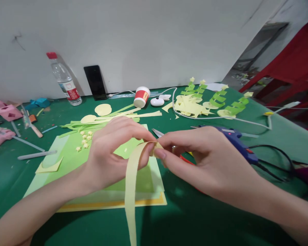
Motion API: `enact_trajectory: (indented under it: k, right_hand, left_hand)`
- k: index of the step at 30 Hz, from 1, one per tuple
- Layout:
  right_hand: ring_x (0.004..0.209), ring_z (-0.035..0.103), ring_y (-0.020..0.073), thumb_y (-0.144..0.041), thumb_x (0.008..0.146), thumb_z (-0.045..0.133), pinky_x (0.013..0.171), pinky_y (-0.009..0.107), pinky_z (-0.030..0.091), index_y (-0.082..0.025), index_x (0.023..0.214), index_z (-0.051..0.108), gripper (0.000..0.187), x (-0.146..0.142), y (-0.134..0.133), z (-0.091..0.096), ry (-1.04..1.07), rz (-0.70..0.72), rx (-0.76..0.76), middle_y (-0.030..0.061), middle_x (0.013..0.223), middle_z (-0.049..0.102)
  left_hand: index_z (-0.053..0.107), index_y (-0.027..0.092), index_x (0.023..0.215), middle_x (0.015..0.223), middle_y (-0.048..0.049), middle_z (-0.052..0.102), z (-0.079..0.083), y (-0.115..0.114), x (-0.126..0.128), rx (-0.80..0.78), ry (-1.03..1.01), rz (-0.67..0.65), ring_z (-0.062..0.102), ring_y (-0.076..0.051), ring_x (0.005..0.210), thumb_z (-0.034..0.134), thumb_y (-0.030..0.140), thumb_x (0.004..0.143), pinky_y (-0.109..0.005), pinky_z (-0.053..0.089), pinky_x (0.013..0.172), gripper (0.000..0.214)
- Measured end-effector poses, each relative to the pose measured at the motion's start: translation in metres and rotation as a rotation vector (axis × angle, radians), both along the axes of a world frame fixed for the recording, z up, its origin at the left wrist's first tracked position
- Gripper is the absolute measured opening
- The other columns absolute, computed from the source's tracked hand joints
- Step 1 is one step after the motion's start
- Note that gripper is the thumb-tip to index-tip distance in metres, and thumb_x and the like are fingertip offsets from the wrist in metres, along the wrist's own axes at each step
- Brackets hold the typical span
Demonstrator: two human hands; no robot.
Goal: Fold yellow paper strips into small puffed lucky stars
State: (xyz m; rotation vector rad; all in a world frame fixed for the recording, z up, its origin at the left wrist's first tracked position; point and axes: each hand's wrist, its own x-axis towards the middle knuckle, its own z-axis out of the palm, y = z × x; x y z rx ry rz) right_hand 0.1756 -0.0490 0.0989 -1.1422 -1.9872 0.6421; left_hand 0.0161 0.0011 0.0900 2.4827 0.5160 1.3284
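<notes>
A long pale yellow paper strip (130, 191) hangs down toward me from between my two hands. My left hand (113, 150) pinches the strip's top end from the left, fingers curled. My right hand (197, 157) pinches the same end from the right with thumb and forefinger. Both hands hover over a stack of light green and yellow paper sheets (74, 157) on the green table (184, 218). Several tiny folded paper stars (85, 140) lie on the sheets just left of my left hand.
A blue glue gun (237, 141) with black cable lies right of my right hand; scissors (157, 132) peek out behind it. Yellow and green paper strips (113, 116), discs, green paper ladders (215, 99), a water bottle (64, 80), phone (95, 82), cup (141, 96), pink paper shapes (5, 111).
</notes>
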Motion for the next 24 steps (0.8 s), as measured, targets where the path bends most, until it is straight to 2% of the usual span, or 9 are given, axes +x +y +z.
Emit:
enact_trajectory:
  k: [3, 5, 8, 11, 16, 19, 24]
  right_hand:
    - [0.041, 0.027, 0.0043, -0.01, 0.076, 0.045, 0.037, 0.019, 0.024, -0.015, 0.048, 0.047, 0.029, -0.001, -0.001, -0.001, 0.014, -0.001, 0.014, -0.0037, 0.045, 0.033]
    - [0.04, 0.028, 0.0041, -0.008, 0.074, 0.044, 0.037, 0.019, 0.025, -0.015, 0.05, 0.049, 0.026, -0.002, 0.0, -0.002, 0.068, -0.006, -0.035, -0.0041, 0.044, 0.034]
    - [0.04, 0.039, 0.0043, -0.005, 0.072, 0.043, 0.038, 0.016, 0.031, -0.016, 0.052, 0.05, 0.023, -0.001, 0.001, -0.002, 0.224, 0.032, -0.251, -0.0038, 0.044, 0.044]
    - [0.039, 0.045, 0.0042, -0.005, 0.072, 0.042, 0.04, 0.014, 0.038, -0.016, 0.052, 0.051, 0.024, 0.002, 0.004, -0.002, 0.404, 0.11, -0.49, -0.0036, 0.046, 0.05]
    - [0.04, 0.049, 0.0037, -0.01, 0.076, 0.042, 0.041, 0.012, 0.043, -0.015, 0.062, 0.059, 0.022, 0.01, 0.01, -0.005, 0.686, 0.277, -0.793, -0.004, 0.049, 0.054]
    - [0.039, 0.05, 0.0047, -0.016, 0.08, 0.043, 0.037, 0.013, 0.044, -0.015, 0.066, 0.061, 0.023, 0.012, 0.014, -0.006, 0.767, 0.35, -0.894, -0.0037, 0.049, 0.052]
    - [0.037, 0.051, 0.0059, -0.023, 0.081, 0.045, 0.034, 0.013, 0.042, -0.013, 0.062, 0.059, 0.025, 0.013, 0.018, -0.004, 0.746, 0.401, -0.964, -0.0025, 0.048, 0.052]
  left_hand:
    - [0.06, 0.019, 0.072, 0.066, -0.0022, 0.063, 0.0, 0.0, 0.0, 0.027, 0.004, -0.002, 0.056, -0.014, 0.061, 0.064, 0.013, 0.067, -0.033, 0.045, 0.064, 0.009]
    - [0.06, 0.019, 0.072, 0.065, -0.0029, 0.064, -0.001, 0.0, 0.0, 0.07, -0.019, -0.01, 0.056, -0.015, 0.061, 0.064, 0.014, 0.068, -0.034, 0.045, 0.065, 0.008]
    - [0.06, 0.02, 0.074, 0.065, -0.0033, 0.064, -0.001, 0.001, -0.001, 0.137, -0.039, -0.037, 0.057, -0.015, 0.06, 0.065, 0.015, 0.068, -0.037, 0.045, 0.069, 0.009]
    - [0.061, 0.021, 0.077, 0.069, -0.002, 0.064, -0.001, 0.002, -0.003, 0.162, 0.01, -0.054, 0.058, -0.014, 0.063, 0.063, 0.014, 0.069, -0.04, 0.044, 0.081, 0.011]
    - [0.063, 0.021, 0.091, 0.088, -0.0034, 0.063, -0.001, 0.005, -0.007, 0.106, 0.046, -0.143, 0.057, -0.014, 0.076, 0.059, 0.01, 0.071, -0.039, 0.038, 0.095, 0.023]
    - [0.063, 0.021, 0.095, 0.091, -0.0044, 0.061, -0.001, 0.007, -0.008, 0.053, 0.055, -0.187, 0.056, -0.014, 0.082, 0.06, 0.009, 0.072, -0.036, 0.041, 0.093, 0.026]
    - [0.065, 0.02, 0.092, 0.087, -0.0041, 0.062, 0.001, 0.011, -0.007, 0.051, 0.054, -0.229, 0.058, -0.012, 0.079, 0.063, 0.009, 0.073, -0.031, 0.045, 0.088, 0.022]
